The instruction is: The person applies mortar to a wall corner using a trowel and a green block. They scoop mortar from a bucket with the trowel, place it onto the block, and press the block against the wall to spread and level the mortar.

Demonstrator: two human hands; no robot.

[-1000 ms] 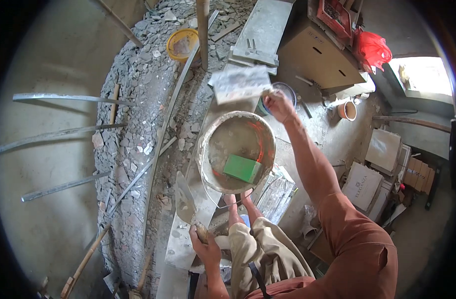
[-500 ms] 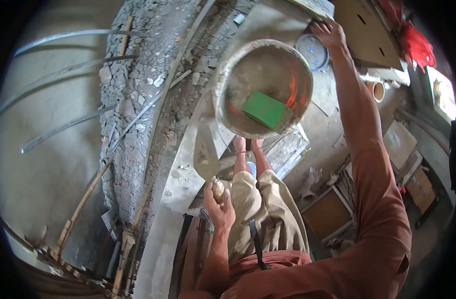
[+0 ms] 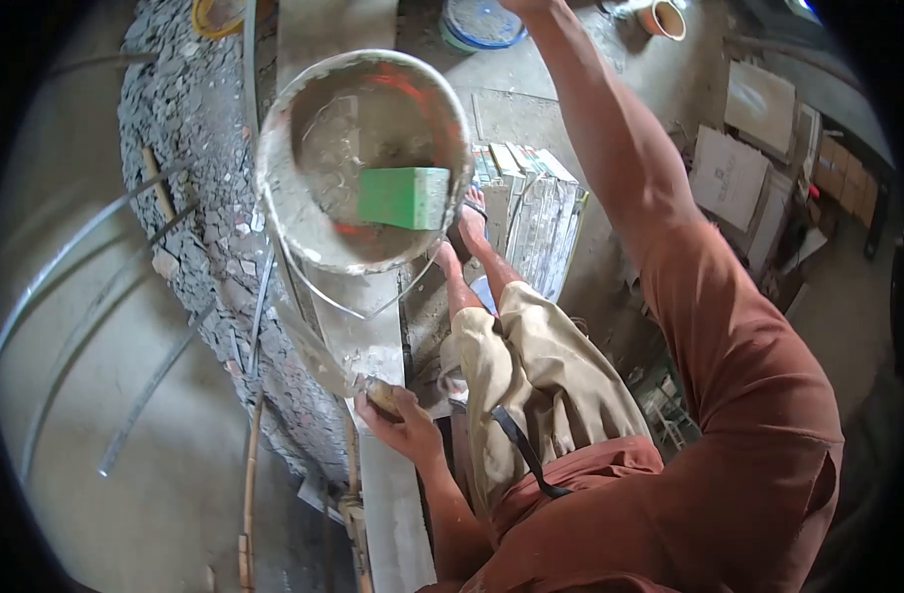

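Observation:
My left hand (image 3: 401,427) is wrapped round the worn wooden handle (image 3: 381,397) of a trowel. The grey, mortar-smeared trowel blade (image 3: 312,346) points up and away from it, over the edge of the plank. Beyond the blade stands a mortar-crusted bucket (image 3: 274,212), its wire bail hanging down on my side. Inside it a green block (image 3: 388,196) with a grey end face rests by the wall above grey mortar (image 3: 324,148). My right arm stretches far forward; only the base of my right hand (image 3: 531,5) shows at the top edge, its fingers out of frame.
A long pale plank (image 3: 388,514) runs along my left beside a strip of broken rubble (image 3: 175,119) with metal bars (image 3: 151,390) sticking out. Ahead are a blue-rimmed tub (image 3: 484,22) and stacked tiles or boards (image 3: 541,222). Cartons (image 3: 729,173) lean at the right.
The view has swung, so the bucket appears further left and the boards show more. My left hand still holds the trowel, now tilted more leftward. My right hand has mostly left the top of the frame.

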